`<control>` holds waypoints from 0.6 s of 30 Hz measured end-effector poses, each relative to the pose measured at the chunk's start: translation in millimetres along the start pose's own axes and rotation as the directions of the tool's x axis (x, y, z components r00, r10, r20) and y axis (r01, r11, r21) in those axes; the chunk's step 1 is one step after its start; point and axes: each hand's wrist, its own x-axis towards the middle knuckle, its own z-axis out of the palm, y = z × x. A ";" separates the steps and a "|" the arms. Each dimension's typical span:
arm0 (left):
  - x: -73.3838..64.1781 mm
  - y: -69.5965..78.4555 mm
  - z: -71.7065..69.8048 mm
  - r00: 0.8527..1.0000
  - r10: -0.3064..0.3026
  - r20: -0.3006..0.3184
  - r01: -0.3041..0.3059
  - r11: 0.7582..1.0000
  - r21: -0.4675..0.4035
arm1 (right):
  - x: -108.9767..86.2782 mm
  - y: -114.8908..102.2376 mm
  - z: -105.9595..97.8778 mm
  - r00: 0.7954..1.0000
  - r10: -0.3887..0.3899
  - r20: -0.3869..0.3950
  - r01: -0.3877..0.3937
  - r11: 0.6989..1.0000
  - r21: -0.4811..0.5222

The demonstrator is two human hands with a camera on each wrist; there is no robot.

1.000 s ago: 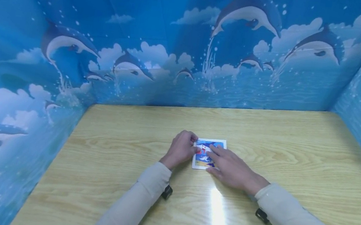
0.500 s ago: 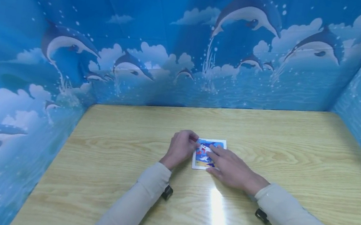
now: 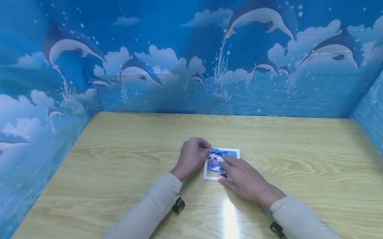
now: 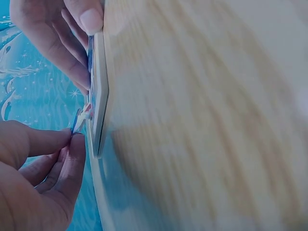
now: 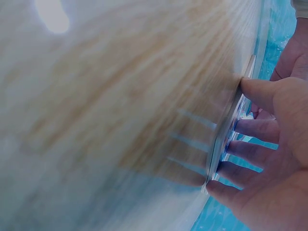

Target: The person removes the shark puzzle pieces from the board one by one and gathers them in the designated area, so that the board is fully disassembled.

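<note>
A small square puzzle board (image 3: 210, 177) with a white border and a bright sea picture lies flat on the table. My left hand (image 3: 191, 158) is at its left edge. Between thumb and fingertips it pinches a thin printed puzzle piece (image 4: 81, 122), tilted up from the board's face in the left wrist view; whether its lower end still touches the board I cannot tell. From the right, my right hand (image 3: 245, 179) rests on the board with fingers spread and fairly straight, the thumb at the near edge. It covers the right part of the picture.
The wood-grain table (image 3: 121, 191) stretches around the board on all sides. A blue dolphin-print curtain (image 3: 172, 50) encloses the back and both sides. A bright light reflection (image 3: 233, 237) streaks the tabletop in front of the board.
The left thumb and fingertips have drawn slightly back towards the board's left edge, uncovering more of the picture. The right hand and the board stay where they were.
</note>
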 end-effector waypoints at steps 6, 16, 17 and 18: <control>0.4 -1.3 -1.0 1.000 -0.016 -0.012 0.016 0.998 -0.055 | 0.1 0.2 0.4 1.000 -0.005 0.001 0.005 1.000 -0.006; 1.9 -11.5 -16.0 0.998 -0.055 -0.018 0.053 0.990 -0.130 | 0.2 0.1 0.5 1.000 -0.001 -0.001 0.001 1.000 -0.001; 2.1 -13.2 -18.0 0.998 -0.054 -0.021 0.051 0.990 -0.135 | 0.2 0.0 0.4 1.000 0.000 -0.002 0.000 1.000 0.001; 2.2 -14.9 -20.2 0.998 -0.053 -0.025 0.050 0.989 -0.138 | 0.3 -0.1 0.2 1.000 0.000 -0.002 0.000 1.000 0.001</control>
